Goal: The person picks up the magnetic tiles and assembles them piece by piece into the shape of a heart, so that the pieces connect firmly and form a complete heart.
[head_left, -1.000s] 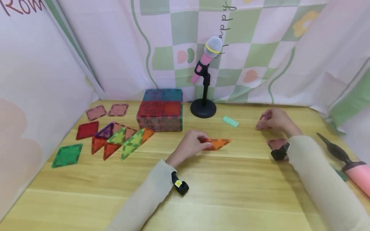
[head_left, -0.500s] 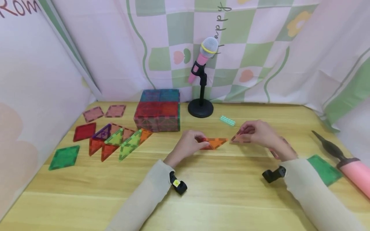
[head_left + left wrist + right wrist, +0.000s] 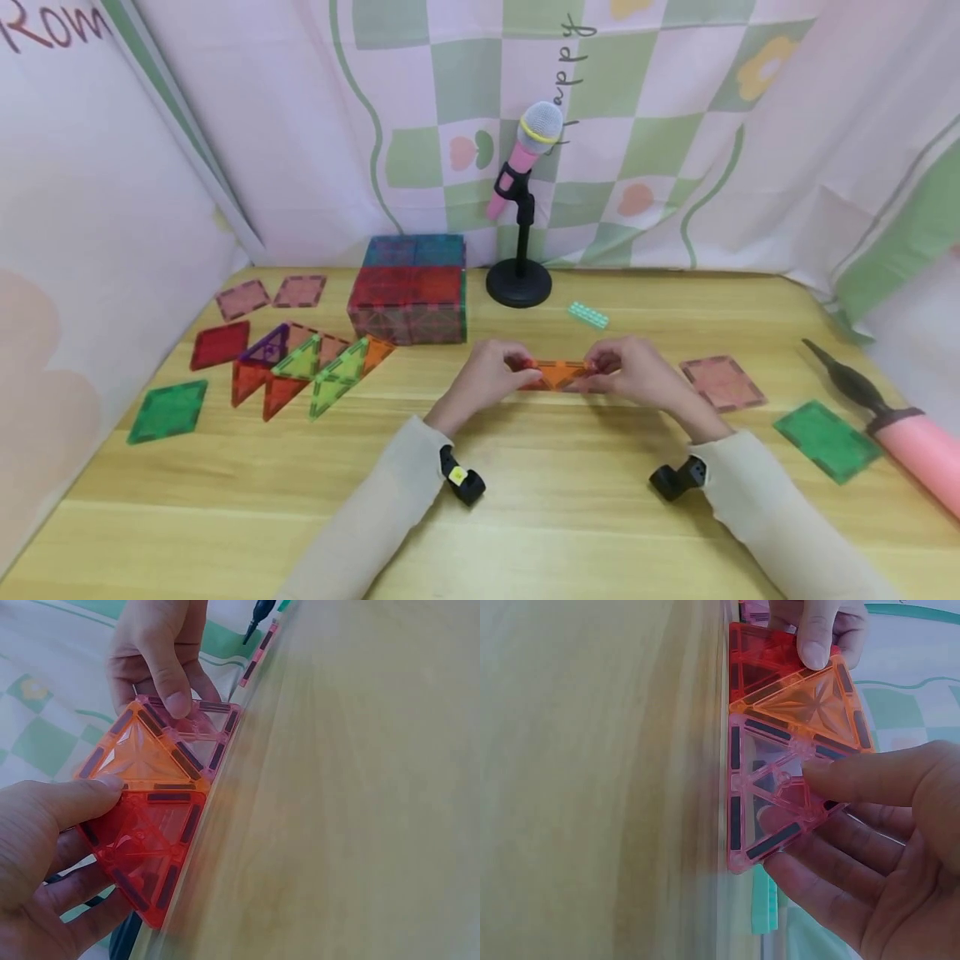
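Three translucent triangular magnetic tiles stand upright edge to edge on the table, between my hands. My left hand (image 3: pixel 487 377) pinches the red triangular tile (image 3: pixel 154 844) near its seam with the orange one. The orange triangular tile (image 3: pixel 557 373) sits in the middle, pointing the other way. On the far side my right hand (image 3: pixel 639 377) pinches the pink triangular tile (image 3: pixel 780 784), thumb on its near face and fingers behind. In the right wrist view the pink tile's edge lies against the orange tile's edge. The fingers partly cover the outer tiles in the head view.
Left of centre stands a box of joined tiles (image 3: pixel 408 304), with several joined triangles (image 3: pixel 307 367) in front. Loose squares lie at far left; a pink square (image 3: pixel 723 383) and a green square (image 3: pixel 828 440) lie right, beside a pink pump (image 3: pixel 922 454). A microphone (image 3: pixel 525 167) stands behind.
My right hand has brought the pink triangular tile leftward from the table's right side to the orange tile. My left hand has kept its hold on the red tile, nearly still.
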Available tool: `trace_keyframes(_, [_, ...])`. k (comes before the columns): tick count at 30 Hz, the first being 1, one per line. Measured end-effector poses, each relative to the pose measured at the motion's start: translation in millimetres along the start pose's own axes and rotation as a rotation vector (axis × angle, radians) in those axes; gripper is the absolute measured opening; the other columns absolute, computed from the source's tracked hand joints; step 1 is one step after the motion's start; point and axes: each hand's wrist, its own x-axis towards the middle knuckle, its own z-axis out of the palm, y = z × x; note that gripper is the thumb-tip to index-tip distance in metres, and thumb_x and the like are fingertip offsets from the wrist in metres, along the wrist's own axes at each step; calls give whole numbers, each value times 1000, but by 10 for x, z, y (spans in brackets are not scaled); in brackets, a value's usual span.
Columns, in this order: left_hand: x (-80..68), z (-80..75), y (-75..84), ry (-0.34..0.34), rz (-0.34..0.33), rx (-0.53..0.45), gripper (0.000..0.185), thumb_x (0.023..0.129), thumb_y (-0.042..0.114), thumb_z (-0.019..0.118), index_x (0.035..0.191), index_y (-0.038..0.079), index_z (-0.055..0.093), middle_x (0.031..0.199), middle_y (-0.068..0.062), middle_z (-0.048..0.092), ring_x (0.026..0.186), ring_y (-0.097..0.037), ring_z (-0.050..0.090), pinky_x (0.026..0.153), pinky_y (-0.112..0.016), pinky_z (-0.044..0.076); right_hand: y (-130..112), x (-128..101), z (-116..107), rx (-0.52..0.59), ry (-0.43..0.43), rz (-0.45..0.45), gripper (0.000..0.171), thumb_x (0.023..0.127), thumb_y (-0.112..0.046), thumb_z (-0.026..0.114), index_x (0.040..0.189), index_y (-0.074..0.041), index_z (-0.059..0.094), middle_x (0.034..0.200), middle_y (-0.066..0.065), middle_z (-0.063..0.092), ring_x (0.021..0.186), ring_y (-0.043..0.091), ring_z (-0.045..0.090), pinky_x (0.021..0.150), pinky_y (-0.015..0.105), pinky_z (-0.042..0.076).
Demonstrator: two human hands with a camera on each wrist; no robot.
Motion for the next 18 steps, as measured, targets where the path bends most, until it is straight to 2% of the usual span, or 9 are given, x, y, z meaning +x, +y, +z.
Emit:
trace_keyframes(6, [-7, -15, -19, 5, 32, 29, 10, 84, 17, 73, 86, 7, 72, 83, -4, 71, 75, -9, 61, 67, -17, 48, -31, 6, 33, 7, 11, -22, 12, 78, -7, 76, 83, -6, 65, 80, 5, 71, 76, 18, 68, 71, 31, 53])
trace_keyframes(10, [-16, -21, -10, 13, 55, 41, 10, 83, 14, 73, 87, 6, 72, 82, -5, 70, 76, -11, 62, 68, -18, 48, 3, -7, 6, -6, -6, -35, 13, 79, -9, 76, 87, -6, 66, 83, 4, 70, 79, 18, 67, 73, 36, 54])
trace_keyframes(13, [-18, -11, -5, 17, 63, 46, 10, 83, 14, 73, 87, 5, 72, 82, -5, 71, 76, -12, 63, 68, -18, 48, 76, -66, -110, 3, -63, -19, 18, 80, -5, 73, 97, -3, 66, 92, 8, 69, 88, 24, 65, 77, 40, 54])
trace_keyframes(16, [-17, -4, 1, 12, 57, 50, 10, 83, 14, 73, 87, 5, 72, 82, -5, 70, 75, -11, 62, 69, -18, 48, 179, -178, -305, 2, -113, 18, 30, 80, -1, 71, 108, 3, 62, 104, 17, 66, 97, 32, 62, 83, 43, 53])
trace_keyframes(17, [-16, -3, 4, 9, 54, 49, 9, 83, 14, 73, 87, 6, 72, 82, -4, 70, 75, -10, 61, 68, -18, 48, 217, -220, -383, 12, -136, 55, 34, 80, 0, 70, 112, 4, 60, 109, 21, 63, 91, 35, 62, 77, 45, 55])
trace_keyframes(18, [-15, -3, 6, 6, 52, 50, 9, 83, 14, 73, 87, 6, 72, 82, -4, 70, 74, -10, 61, 68, -18, 48, 265, -263, -461, 7, -154, 78, 39, 80, -1, 69, 116, 6, 58, 113, 24, 61, 93, 36, 62, 78, 45, 55])
